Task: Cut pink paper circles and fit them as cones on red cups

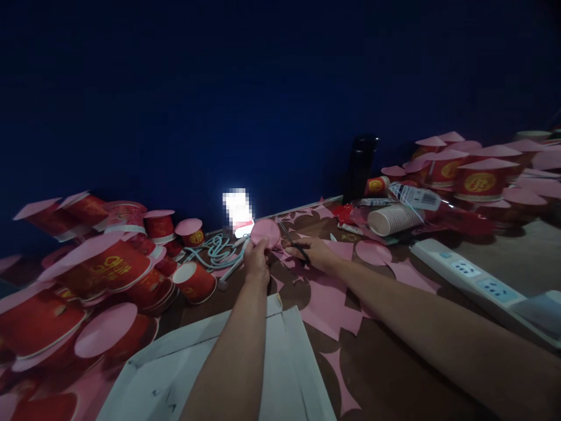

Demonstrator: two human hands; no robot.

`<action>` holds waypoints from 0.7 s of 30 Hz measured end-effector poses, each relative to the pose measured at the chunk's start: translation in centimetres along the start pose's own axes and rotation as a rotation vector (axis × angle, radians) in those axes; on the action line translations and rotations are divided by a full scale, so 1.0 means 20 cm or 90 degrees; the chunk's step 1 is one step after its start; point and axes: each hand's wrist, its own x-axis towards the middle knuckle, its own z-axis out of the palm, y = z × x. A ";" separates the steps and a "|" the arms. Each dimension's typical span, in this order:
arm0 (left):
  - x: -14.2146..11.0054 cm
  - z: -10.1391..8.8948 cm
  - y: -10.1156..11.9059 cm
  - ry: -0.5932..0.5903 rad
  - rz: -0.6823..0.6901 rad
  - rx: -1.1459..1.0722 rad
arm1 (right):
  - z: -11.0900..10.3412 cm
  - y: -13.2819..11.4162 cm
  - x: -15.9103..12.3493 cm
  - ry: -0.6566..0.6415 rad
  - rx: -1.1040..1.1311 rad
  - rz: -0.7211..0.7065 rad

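Observation:
A round pink paper disc [265,233] is pinched upright in my left hand [257,261], near the middle of the table. My right hand [316,255] is closed around the black handles of a pair of scissors [299,250]. The blades point up and left, close to the disc's right edge; whether they touch it I cannot tell. Pink paper offcuts [326,301] with curved cut edges lie below and around my right hand. Another pink disc [373,252] rests on the table to the right of that hand.
Red paper cups [195,282], many topped with pink discs, crowd the left and far right. A pale cable [217,251] lies coiled behind my left hand. White cardboard [289,356] is under my forearms. A cup stack [394,219], dark bottle [362,166] and power strip [473,275] stand right.

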 end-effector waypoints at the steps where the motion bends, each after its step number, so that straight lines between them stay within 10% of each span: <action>1: 0.00 0.00 0.00 -0.002 0.001 0.001 | 0.00 0.01 0.00 -0.006 -0.005 -0.012; 21: 0.00 0.00 0.00 -0.015 0.010 0.006 | -0.01 0.07 0.02 -0.021 -0.030 -0.024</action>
